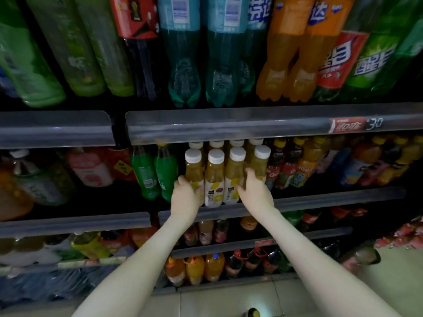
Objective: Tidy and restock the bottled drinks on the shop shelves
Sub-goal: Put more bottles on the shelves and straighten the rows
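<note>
Head view: white-capped juice bottles (pixel 214 177) stand at the front edge of the middle shelf (pixel 332 200), the left hand (pixel 185 199) curled round the leftmost and the right hand (pixel 255 191) apparently gripping the rightmost, the detail blurred by dimness. Full and stiff, they probably handle heavy and slick, best held at mid-body. Large soda bottles (pixel 286 65) fill the shelf above; pale floor tiles (pixel 229 300) lie below.
</note>
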`<action>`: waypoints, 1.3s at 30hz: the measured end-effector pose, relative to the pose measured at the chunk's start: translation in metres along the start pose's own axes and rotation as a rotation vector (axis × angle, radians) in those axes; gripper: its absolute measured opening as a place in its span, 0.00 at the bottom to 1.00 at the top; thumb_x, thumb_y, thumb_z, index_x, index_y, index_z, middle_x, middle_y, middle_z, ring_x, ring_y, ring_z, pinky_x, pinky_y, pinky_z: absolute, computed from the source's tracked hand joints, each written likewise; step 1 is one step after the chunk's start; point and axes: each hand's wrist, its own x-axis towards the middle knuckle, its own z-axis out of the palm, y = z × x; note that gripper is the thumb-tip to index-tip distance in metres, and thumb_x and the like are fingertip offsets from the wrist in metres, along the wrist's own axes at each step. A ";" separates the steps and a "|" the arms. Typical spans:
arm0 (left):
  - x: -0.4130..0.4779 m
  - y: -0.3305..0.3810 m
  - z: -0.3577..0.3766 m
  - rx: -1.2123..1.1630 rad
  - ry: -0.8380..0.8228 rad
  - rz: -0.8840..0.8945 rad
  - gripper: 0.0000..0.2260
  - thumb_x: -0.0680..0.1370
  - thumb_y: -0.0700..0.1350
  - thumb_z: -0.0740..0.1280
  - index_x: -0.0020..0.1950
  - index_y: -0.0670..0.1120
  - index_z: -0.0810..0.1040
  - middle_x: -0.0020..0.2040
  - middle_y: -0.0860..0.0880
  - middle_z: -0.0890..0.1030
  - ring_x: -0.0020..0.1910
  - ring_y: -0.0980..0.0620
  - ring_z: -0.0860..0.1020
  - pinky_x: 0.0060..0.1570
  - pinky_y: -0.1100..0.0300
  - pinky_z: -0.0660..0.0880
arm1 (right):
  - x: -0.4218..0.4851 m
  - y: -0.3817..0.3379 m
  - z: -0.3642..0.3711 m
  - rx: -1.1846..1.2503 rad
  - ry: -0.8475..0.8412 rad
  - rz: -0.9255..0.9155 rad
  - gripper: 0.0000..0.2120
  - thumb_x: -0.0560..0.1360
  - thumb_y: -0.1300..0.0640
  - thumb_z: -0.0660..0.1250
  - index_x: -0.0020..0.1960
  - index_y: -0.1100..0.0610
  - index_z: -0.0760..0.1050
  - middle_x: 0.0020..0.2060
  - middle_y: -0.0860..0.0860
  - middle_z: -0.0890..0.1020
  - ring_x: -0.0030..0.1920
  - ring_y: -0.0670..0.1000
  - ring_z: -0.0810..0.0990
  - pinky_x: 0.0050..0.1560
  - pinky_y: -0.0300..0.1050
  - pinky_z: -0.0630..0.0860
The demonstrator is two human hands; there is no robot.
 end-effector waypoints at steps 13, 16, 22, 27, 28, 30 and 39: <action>-0.048 -0.044 0.061 -0.273 0.127 0.236 0.30 0.78 0.41 0.66 0.75 0.34 0.56 0.72 0.35 0.62 0.72 0.43 0.60 0.68 0.74 0.51 | -0.121 0.098 0.128 0.100 -0.240 0.261 0.23 0.78 0.54 0.66 0.71 0.55 0.63 0.46 0.48 0.79 0.46 0.54 0.81 0.36 0.41 0.66; -0.109 -0.093 0.106 -0.200 0.055 0.346 0.23 0.75 0.33 0.66 0.69 0.32 0.65 0.67 0.33 0.68 0.68 0.42 0.64 0.69 0.66 0.58 | -0.165 0.141 0.171 0.072 -0.392 0.408 0.22 0.78 0.58 0.65 0.70 0.55 0.65 0.51 0.53 0.79 0.51 0.57 0.80 0.41 0.43 0.67; -0.220 -0.274 0.245 0.149 -0.757 0.132 0.20 0.79 0.42 0.59 0.72 0.44 0.65 0.71 0.44 0.64 0.67 0.45 0.67 0.63 0.56 0.66 | -0.264 0.252 0.309 -0.140 -0.690 0.431 0.25 0.79 0.61 0.61 0.75 0.58 0.60 0.67 0.56 0.71 0.64 0.55 0.74 0.60 0.42 0.68; -0.270 -0.391 0.384 0.274 -0.892 0.075 0.18 0.80 0.44 0.56 0.70 0.50 0.66 0.71 0.51 0.64 0.63 0.48 0.70 0.45 0.62 0.62 | -0.304 0.368 0.456 -0.277 -0.786 0.486 0.31 0.81 0.57 0.59 0.78 0.56 0.47 0.71 0.58 0.62 0.65 0.56 0.70 0.61 0.45 0.68; -0.275 -0.409 0.405 0.277 -0.890 0.073 0.17 0.80 0.45 0.57 0.69 0.51 0.68 0.70 0.52 0.65 0.61 0.49 0.71 0.40 0.63 0.60 | -0.308 0.390 0.481 -0.306 -0.780 0.499 0.30 0.81 0.56 0.59 0.79 0.56 0.49 0.71 0.58 0.62 0.66 0.57 0.69 0.62 0.47 0.68; -0.282 -0.440 0.439 0.260 -0.886 0.109 0.15 0.80 0.44 0.57 0.67 0.49 0.69 0.68 0.51 0.67 0.59 0.49 0.72 0.39 0.67 0.60 | -0.313 0.428 0.520 -0.312 -0.730 0.511 0.24 0.81 0.57 0.59 0.76 0.58 0.58 0.66 0.61 0.67 0.61 0.60 0.71 0.58 0.51 0.70; -0.297 -0.423 0.396 0.132 -0.943 0.002 0.27 0.77 0.45 0.65 0.75 0.50 0.61 0.72 0.48 0.66 0.63 0.44 0.71 0.45 0.66 0.58 | -0.327 0.363 0.454 -0.146 -0.521 0.350 0.09 0.75 0.49 0.66 0.48 0.49 0.66 0.36 0.45 0.75 0.38 0.54 0.79 0.34 0.43 0.63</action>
